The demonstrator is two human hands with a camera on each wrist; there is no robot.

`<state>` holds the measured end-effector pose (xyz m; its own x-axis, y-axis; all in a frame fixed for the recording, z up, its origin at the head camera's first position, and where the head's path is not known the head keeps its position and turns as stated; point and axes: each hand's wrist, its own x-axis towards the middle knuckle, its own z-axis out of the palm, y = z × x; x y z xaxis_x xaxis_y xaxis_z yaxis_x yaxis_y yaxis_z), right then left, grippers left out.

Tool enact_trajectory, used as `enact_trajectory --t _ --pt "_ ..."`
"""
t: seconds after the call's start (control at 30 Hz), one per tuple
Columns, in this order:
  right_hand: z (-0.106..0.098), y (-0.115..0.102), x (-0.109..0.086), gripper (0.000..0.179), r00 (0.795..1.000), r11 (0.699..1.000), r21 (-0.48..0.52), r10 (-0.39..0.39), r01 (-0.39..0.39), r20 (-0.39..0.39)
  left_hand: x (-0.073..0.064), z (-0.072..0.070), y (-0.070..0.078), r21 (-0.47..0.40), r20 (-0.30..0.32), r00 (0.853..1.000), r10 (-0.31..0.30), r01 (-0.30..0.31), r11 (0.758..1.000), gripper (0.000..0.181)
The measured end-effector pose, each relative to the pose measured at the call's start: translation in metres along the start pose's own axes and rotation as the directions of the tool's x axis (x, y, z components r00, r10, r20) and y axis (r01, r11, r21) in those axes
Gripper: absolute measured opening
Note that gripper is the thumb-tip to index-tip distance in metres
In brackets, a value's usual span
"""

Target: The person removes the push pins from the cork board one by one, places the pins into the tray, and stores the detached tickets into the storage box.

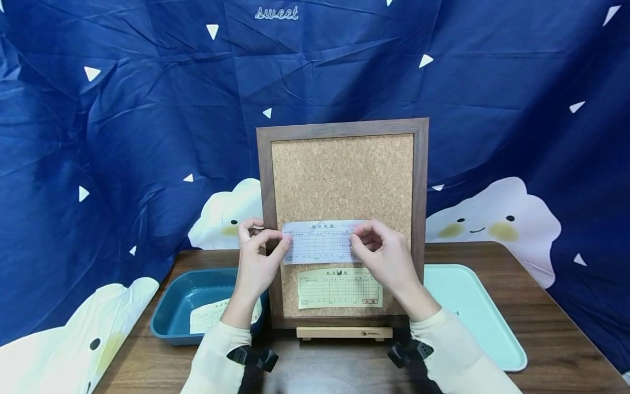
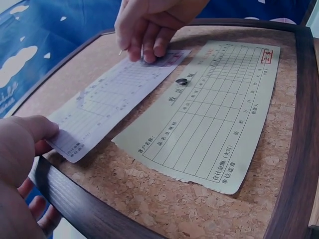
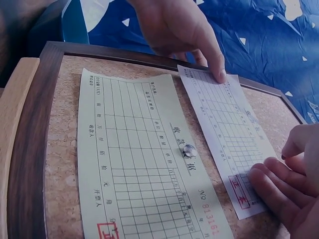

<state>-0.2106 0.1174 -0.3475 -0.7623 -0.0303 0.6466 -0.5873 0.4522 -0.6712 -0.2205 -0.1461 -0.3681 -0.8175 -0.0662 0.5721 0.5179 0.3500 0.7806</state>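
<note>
A white receipt slip [image 1: 315,249] lies level across the corkboard [image 1: 342,180], just above a pale yellow receipt slip [image 1: 339,295] fixed by a silver push pin [image 3: 189,150]. At the white slip's left end, my left hand [image 1: 258,262] pinches it between thumb and index finger, its other fingers out past the frame's left edge. My right hand [image 1: 386,254] is over the slip's right end, thumb and index fingertips together on a small push pin [image 2: 120,52]. Only a thin bit of that pin shows. The right hand's other fingers touch the paper in the right wrist view.
The framed board leans on a light wooden stand [image 1: 344,332]. Left of it sits a blue basin [image 1: 169,306] with another receipt slip [image 1: 209,316] inside. A mint-green tray [image 1: 482,328] lies to the right on the wooden table [image 1: 546,306]. A blue curtain [image 1: 339,65] hangs behind.
</note>
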Motion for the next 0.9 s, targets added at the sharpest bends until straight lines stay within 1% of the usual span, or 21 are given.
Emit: enact_trajectory --t 0.17,0.37,0.67,0.9 --pt "-0.002 0.001 -0.001 0.009 1.0 1.0 -0.004 -0.01 0.01 -0.007 0.0 -0.002 -0.001 -0.011 -0.02 1.0 0.01 -0.011 1.0 0.012" --pt "-0.003 0.002 -0.001 0.009 1.0 1.0 -0.007 -0.028 0.027 -0.013 0.0 -0.004 -0.001 -0.021 -0.026 1.0 0.001 -0.002 1.0 0.01" --pt "-0.007 0.002 -0.002 0.006 0.999 0.999 -0.018 -0.038 0.037 -0.005 0.0 -0.009 -0.003 -0.045 -0.014 0.999 -0.044 0.043 0.998 0.008" --pt "-0.008 0.006 -0.002 0.006 0.999 0.999 -0.026 -0.047 0.047 -0.017 -0.002 -0.012 -0.006 -0.053 -0.013 0.999 -0.035 0.035 0.998 0.009"
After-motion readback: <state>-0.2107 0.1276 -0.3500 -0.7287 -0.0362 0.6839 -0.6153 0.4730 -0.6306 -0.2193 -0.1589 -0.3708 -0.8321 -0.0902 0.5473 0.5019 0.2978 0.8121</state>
